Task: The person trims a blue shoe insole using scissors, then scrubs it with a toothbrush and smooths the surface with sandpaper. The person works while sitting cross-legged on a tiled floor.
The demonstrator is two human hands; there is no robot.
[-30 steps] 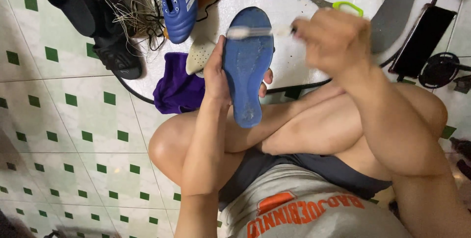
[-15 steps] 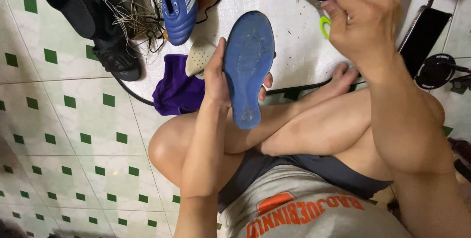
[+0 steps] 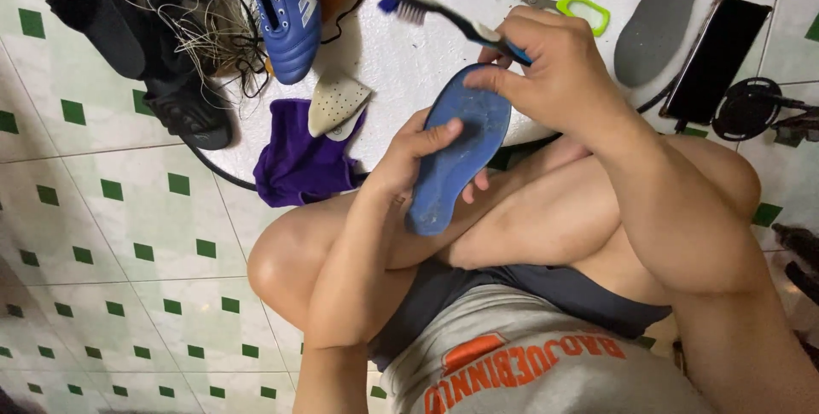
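Sitting posture: person on a white floor with green square tiles (image 3: 128, 235), knees drawn up, grey shirt with orange lettering nearest the camera.
Left hand (image 3: 418, 154): closed around a blue insole (image 3: 456, 154), thumb pressed flat on its upper face, fingers wrapped behind the far edge.
Blue insole: held in the air above the knees, tilted, heel end low toward the lap, toe end raised toward the white board.
Right hand (image 3: 554, 72): fingers pressed together in a pinch on the handle of a toothbrush (image 3: 444, 17); fingertips also touching the toe end of the insole.
Toothbrush: dark handle, blue head with white bristles, head pointing up-left, clear of the insole.
White round board (image 3: 426, 55): lying on the floor just beyond the knees.
Purple cloth (image 3: 299, 158): at the board's near edge, a cream shoe piece (image 3: 334, 102) resting on it.
Blue football boot (image 3: 286, 13): farther back, beside tangled thread and black shoes (image 3: 183, 107).
Scissors (image 3: 554, 0): green-handled, far side; grey insole (image 3: 661, 13) and black phone (image 3: 717, 55) to the right.
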